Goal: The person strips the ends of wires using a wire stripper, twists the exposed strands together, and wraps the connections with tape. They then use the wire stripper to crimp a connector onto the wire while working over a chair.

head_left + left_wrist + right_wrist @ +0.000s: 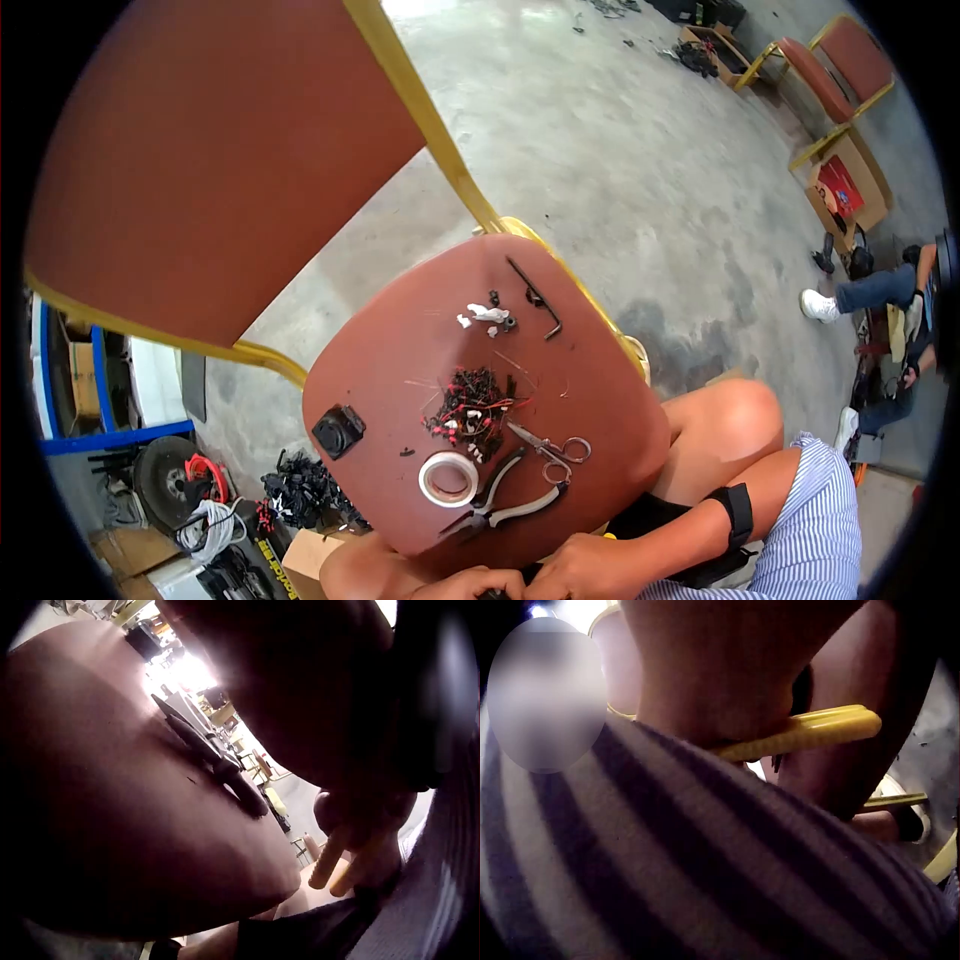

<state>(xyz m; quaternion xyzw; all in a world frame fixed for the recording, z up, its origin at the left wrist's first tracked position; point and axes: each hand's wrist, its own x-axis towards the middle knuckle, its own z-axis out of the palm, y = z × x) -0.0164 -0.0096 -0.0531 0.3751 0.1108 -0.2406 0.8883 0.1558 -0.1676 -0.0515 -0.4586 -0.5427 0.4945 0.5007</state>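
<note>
At the bottom edge of the head view, my left hand (468, 584) has curled fingers around a small black object (492, 595), mostly cut off by the frame. Right beside it, my right hand (578, 568) grips a yellow-handled tool (836, 727). Two yellow handles (328, 861) stick out below the right hand (371, 825) in the left wrist view; the tool's working end is hidden. My left hand (292, 690) is a large dark shape there. Pliers (492, 518), scissors (558, 458), a white tape roll (448, 480) and a pile of small black and red pieces (475, 410) lie on the chair seat (600, 380).
The seat also bears a black block (338, 431), a hex key (535, 298) and white scraps (488, 314). The chair's backrest (220, 150) rises at left. Black parts (308, 490) and a wheel (170, 480) are on the floor. Another person (880, 295) is at far right.
</note>
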